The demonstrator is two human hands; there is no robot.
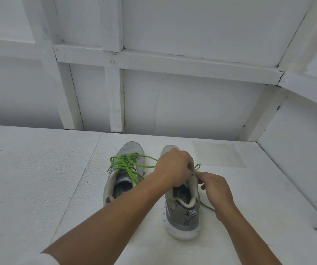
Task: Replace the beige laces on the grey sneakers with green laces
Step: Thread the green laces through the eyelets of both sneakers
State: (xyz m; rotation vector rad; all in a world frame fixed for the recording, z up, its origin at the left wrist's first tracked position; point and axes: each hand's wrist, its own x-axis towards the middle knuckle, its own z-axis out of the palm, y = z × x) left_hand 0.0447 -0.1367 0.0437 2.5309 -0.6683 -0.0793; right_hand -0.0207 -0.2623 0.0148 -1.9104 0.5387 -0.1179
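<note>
White everywhere on my feed: a white framed panel wall (192, 104) at the back and a rough white surface (39, 188) with both grey sneakers sitting on it, toes pointing away. The left sneaker (132, 148) looks done, its bunched green lacing (127, 163) sitting in loose loops over the upper. No beige lace in view anywhere.

All the action is on the right sneaker (182, 215). The left hand (175, 167) is curled over the lacing area, with its fingertips pinched on a small loop of the green lace (197, 166) that pokes out just past them. The right hand (216, 188) has thumb and forefinger pinched on the pale top edge of that shoe. I can't tell if it's got lace in there too. A loose length of the lace trails out under the right wrist.

What worries me is that the loop is tiny, so one slack pinch could let it slip back through. The trailing tail could also snag under the wrist, and the shoe could tip if the pull goes sideways.
</note>
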